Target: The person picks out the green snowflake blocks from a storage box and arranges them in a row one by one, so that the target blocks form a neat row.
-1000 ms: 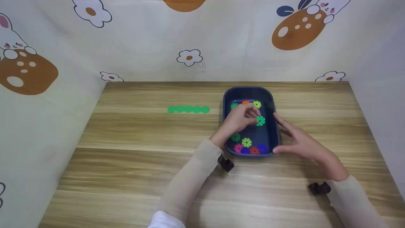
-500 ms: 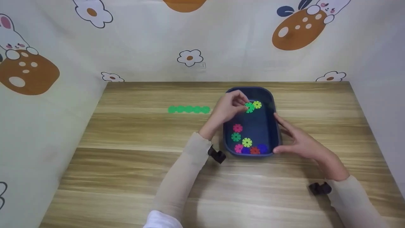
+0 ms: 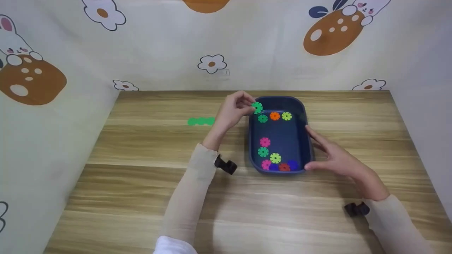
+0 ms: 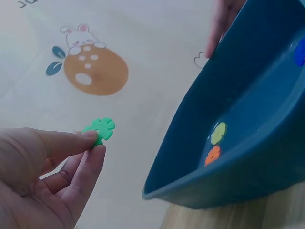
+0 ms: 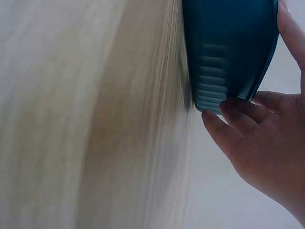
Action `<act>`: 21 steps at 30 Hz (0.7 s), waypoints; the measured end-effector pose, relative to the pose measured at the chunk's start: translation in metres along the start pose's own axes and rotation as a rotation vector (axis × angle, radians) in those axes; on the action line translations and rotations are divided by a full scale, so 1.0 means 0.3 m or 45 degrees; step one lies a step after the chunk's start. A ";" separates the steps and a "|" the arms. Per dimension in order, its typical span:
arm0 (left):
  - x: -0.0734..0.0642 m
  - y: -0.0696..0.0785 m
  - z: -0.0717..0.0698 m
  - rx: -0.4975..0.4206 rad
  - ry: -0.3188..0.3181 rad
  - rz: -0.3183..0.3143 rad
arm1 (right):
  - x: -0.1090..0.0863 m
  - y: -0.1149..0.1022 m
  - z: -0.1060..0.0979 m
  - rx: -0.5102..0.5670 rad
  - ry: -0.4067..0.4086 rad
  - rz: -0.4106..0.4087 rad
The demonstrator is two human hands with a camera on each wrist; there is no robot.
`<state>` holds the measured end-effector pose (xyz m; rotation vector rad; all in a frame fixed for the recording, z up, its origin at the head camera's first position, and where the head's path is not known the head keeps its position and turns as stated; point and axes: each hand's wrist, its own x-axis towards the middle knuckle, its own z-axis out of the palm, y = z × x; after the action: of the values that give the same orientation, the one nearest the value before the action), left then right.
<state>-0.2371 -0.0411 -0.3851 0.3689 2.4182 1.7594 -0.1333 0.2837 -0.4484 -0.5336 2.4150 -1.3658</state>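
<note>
My left hand (image 3: 231, 111) pinches a green notched plastic disc (image 4: 102, 130), a snowflake-type connecting piece, between thumb and fingertips. It is at the left rim of a dark blue rectangular bin (image 3: 251, 141). Inside the bin lie several more notched discs, among them an orange disc (image 3: 274, 116), a yellow-green disc (image 3: 286, 116) and a red disc (image 3: 284, 167). My right hand (image 3: 335, 158) rests against the bin's right side, its fingers nearly straight and its thumb by the front corner. Left of the bin, a row of green discs (image 3: 200, 121) lies on the table, partly hidden by my left hand.
The bin stands on a wood-grain table (image 3: 141, 190). A pale curtain (image 3: 159, 46) printed with rabbits and flowers closes off the back and left. Each wrist wears a black camera mount (image 3: 226, 165).
My left hand has carried the green disc from over the bin's middle leftward and back to its left rim, now covering part of the green row. My right hand has stayed put.
</note>
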 end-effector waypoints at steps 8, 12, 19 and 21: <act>-0.022 -0.053 -0.115 -0.111 0.109 -0.047 | 0.000 -0.003 0.001 0.011 0.001 0.016; -0.037 -0.084 -0.183 -0.131 0.186 -0.077 | 0.001 -0.004 0.001 -0.003 0.001 0.017; -0.064 -0.155 -0.292 -0.204 0.319 -0.138 | 0.000 -0.003 0.000 -0.006 -0.001 0.037; -0.072 -0.178 -0.319 -0.242 0.356 -0.165 | -0.001 -0.003 0.000 0.001 -0.004 0.040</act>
<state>-0.2461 -0.1504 -0.4066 -0.0580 2.3530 2.0781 -0.1328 0.2833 -0.4476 -0.4949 2.4101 -1.3518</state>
